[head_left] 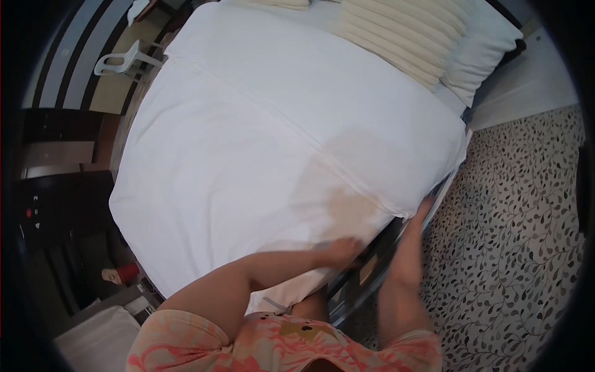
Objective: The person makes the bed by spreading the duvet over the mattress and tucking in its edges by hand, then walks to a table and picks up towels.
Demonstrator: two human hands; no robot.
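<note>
A white bed sheet (186,180) covers a large bed, with a sewn seam running diagonally across it. At the sheet's near edge is my left hand (344,252), blurred, its fingers seeming curled; whether cloth is pinched in them I cannot make out. My right hand (424,211) reaches to the bunched sheet edge at the right side of the bed, beside the gap by the patterned surface. Its fingers are smeared and partly hidden. Below the sheet's edge shows the dark bed frame (387,239).
Ribbed cream pillows or cushions (403,34) and a white pillow (480,59) lie at the bed's head. A leaf-patterned surface (514,235) runs close along the right. A white plastic chair (127,62) stands at the far left, near dark furniture (68,198).
</note>
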